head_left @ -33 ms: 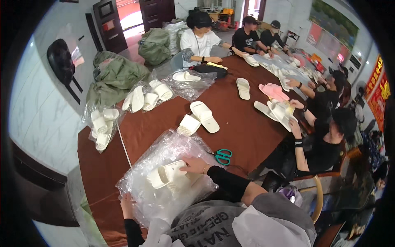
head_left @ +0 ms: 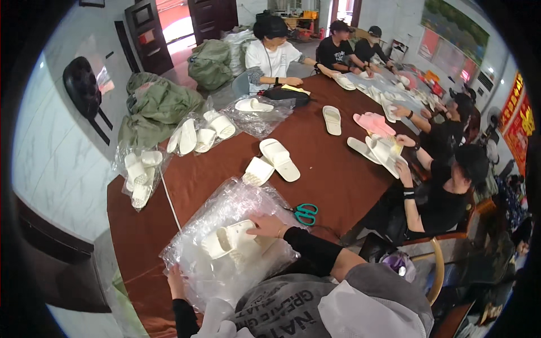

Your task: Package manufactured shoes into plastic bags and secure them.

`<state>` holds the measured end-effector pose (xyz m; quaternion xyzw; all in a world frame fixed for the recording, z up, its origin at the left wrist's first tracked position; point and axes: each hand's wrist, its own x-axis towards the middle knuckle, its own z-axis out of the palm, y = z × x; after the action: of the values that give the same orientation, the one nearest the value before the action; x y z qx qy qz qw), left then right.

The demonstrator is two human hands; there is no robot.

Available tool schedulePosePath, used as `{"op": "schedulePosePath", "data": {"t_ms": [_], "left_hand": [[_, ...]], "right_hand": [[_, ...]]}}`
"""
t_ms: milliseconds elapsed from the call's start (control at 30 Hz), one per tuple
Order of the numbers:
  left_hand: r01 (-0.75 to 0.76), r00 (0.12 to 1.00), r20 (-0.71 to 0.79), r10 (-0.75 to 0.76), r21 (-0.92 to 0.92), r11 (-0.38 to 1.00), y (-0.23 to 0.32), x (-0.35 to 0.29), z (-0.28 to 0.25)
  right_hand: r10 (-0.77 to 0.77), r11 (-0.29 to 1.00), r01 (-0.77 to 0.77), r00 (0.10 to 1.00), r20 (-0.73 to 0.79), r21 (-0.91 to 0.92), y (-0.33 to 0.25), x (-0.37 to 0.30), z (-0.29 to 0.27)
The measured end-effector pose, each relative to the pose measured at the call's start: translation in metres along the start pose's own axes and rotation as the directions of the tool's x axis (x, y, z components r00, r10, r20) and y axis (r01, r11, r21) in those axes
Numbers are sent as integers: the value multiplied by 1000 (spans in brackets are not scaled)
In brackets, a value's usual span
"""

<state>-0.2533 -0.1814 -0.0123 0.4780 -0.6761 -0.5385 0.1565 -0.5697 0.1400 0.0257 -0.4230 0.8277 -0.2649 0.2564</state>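
A clear plastic bag (head_left: 197,231) lies crumpled on the table in front of me, with a pair of cream slippers (head_left: 215,243) in its middle, partly veiled by the film. My right hand (head_left: 266,226) reaches in from the right and grips the slippers at their right end. At the bag's lower left edge, my left hand (head_left: 176,280) has its fingers closed on the plastic. Just beyond the bag, another pair of cream slippers (head_left: 280,160) lies with one overlapping the other. Green-handled scissors (head_left: 305,214) rest right of the bag, their blades partly under its edge.
Bagged slippers (head_left: 141,174) lie along the left edge of the brown-covered table (head_left: 332,180). A single slipper (head_left: 332,120) and pink slippers (head_left: 374,125) are farther off. A co-worker (head_left: 445,191) on the right holds slippers. Green sacks (head_left: 160,96) stand behind the table.
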Motion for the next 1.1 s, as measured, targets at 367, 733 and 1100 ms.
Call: {"op": "schedulePosePath", "data": {"t_ms": [367,733,1100], "left_hand": [[-28,995,-98,11,-176,984,22,-24,25],[-324,922,-201,331,71,944,-42,-30,66],[-485,800,-330,501,138,864,-64,-50,103]], "right_hand": [[76,974,-91,994,-77,-209,5,-5,2],[165,980,-135,961,220,-146,1,5,-6],[91,996,-86,939,331,-30,-6,11,-8]]}}
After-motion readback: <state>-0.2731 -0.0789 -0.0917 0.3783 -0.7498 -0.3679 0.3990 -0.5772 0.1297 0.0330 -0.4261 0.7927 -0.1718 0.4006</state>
